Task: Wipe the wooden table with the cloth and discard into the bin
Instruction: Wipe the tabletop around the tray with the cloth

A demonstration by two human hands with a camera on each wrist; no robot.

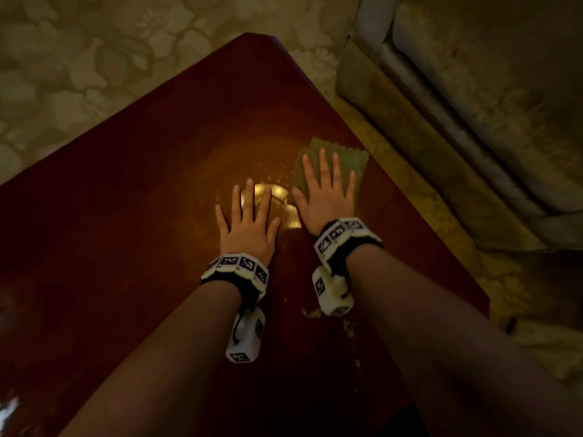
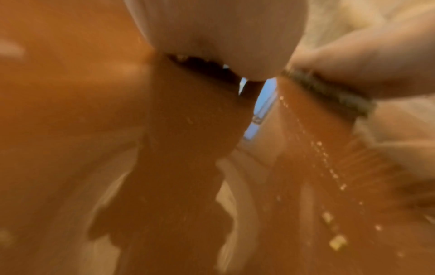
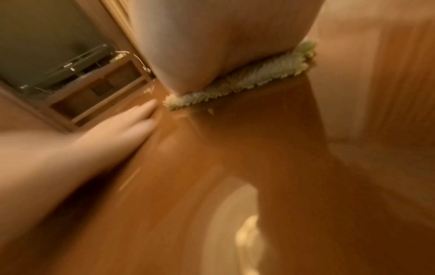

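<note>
A dark red glossy wooden table (image 1: 126, 190) fills the head view. A green cloth (image 1: 355, 159) lies flat near the table's right edge. My right hand (image 1: 328, 190) presses on it with straight, spread fingers. My left hand (image 1: 249, 216) lies flat on the bare wood just left of the cloth, fingers spread. In the right wrist view my palm sits on the cloth's fringed edge (image 3: 237, 81), and the left hand's fingers (image 3: 132, 119) show beside it. The left wrist view shows the cloth's edge (image 2: 329, 93) under the right hand. Small crumbs (image 1: 315, 312) lie on the wood. No bin is in view.
An upholstered sofa (image 1: 473, 105) stands close to the table's right side. Patterned carpet (image 1: 79, 58) surrounds the table. A shelf unit with a dark device (image 3: 70, 67) appears in the right wrist view. More crumbs (image 2: 337, 241) dot the wood near my left wrist.
</note>
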